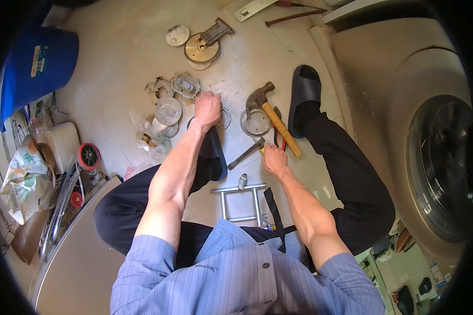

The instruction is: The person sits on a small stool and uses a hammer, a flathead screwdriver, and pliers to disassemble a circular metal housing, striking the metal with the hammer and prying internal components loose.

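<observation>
My left hand (207, 109) is closed low over the floor, beside a clear ring-shaped part (224, 117); what its fingers hold is hidden. My right hand (274, 159) is wrapped round the yellow handle of what looks like a small hammer (245, 154) with a long dark head. Just beyond it lies a claw hammer (282, 128) with a wooden handle, its head over the rim of a round metal cup (257, 123). A red-and-black tool handle (284, 140) shows partly beneath. Left of my left hand sit a grey metal housing (185, 84) and a round clear part (168, 111).
A brass-coloured disc (202, 50) and metal bars (294, 17) lie farther off. Between my legs is a metal frame (240, 203). My slippered feet, left (211, 149) and right (306, 94), flank the tools. A blue bin (47, 58) stands left, a front-loading washing machine (399, 79) right.
</observation>
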### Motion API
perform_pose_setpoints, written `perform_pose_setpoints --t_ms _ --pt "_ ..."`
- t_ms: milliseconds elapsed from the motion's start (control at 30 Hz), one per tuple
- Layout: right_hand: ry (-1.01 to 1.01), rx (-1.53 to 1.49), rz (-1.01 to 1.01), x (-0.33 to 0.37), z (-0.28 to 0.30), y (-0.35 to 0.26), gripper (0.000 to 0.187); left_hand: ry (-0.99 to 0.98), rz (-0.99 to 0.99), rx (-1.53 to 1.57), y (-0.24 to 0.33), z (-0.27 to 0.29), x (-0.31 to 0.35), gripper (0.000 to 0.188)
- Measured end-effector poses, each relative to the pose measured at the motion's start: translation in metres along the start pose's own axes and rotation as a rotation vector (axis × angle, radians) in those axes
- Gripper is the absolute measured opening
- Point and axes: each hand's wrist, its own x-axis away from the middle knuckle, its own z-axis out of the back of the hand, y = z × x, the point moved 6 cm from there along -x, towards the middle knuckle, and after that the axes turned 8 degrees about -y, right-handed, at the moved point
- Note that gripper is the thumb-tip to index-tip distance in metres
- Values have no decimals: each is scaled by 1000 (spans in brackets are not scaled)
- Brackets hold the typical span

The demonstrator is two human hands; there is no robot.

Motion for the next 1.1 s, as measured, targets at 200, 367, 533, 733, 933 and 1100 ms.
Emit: perform_pose_setpoints --t_ms 200,367,533,733,933,1100 --pt "-107 60 -75 11 21 7 28 -16 -72 229 4 44 -14 17" --pt "-66 43 -129 23 64 6 28 57 74 617 24 119 -3 19" --pt "222 -218 0 44 169 -30 28 27 271 1306 24 158 30 23" --pt "527 -419 455 119 338 -128 33 208 67 1381 48 245 83 22" --pt "723 -298 796 188 382 -170 36 352 -141 1100 103 328 133 18" --pt "503 -371 762 201 373 -195 40 484 -149 720 132 365 163 20"
